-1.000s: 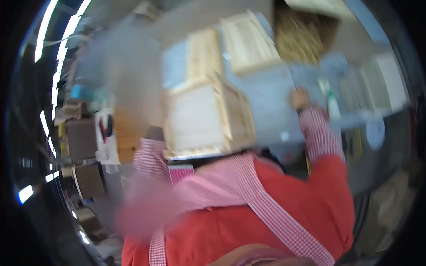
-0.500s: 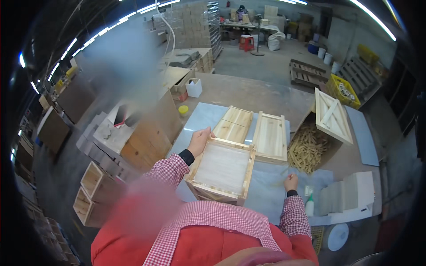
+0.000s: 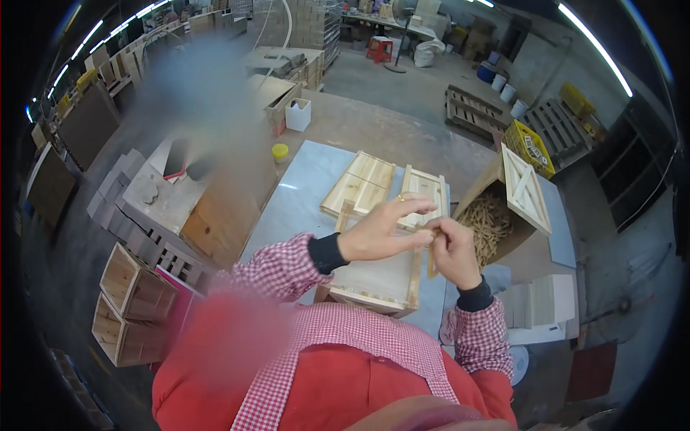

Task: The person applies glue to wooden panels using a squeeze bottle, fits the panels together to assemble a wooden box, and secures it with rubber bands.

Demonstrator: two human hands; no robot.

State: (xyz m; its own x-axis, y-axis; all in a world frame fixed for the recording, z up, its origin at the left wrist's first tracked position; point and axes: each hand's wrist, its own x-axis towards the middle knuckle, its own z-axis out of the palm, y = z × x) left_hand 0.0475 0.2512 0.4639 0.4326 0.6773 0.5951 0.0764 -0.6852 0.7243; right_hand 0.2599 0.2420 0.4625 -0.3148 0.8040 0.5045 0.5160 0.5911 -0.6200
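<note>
My left hand [image 3: 377, 231] is raised over the wooden crate [image 3: 412, 291], fingers stretched out and apart, its thumb reaching to the fingertips of my right hand. My right hand [image 3: 456, 253] is closed in a pinch above the crate's right side. A thin tan strip [image 3: 432, 264] seems to hang from its fingers; its upper end is hidden. White sheet material [image 3: 374, 279] shows inside the crate. Behind it lie a slatted wooden panel [image 3: 363, 179] and a framed wooden panel [image 3: 425, 185], partly covered by my hands.
At the right, a tipped box holds many tan strips [image 3: 485, 223], with a wooden X-braced frame [image 3: 526, 188] at its mouth. White stacked blocks [image 3: 539, 302] stand near the right front edge. Left are a yellow lid [image 3: 280, 151], a white container [image 3: 298, 115] and wooden boxes [image 3: 136, 316].
My left hand has let go of the crate's far left corner and moved right. My right hand has risen from the table to meet it above the crate. The view has shifted.
</note>
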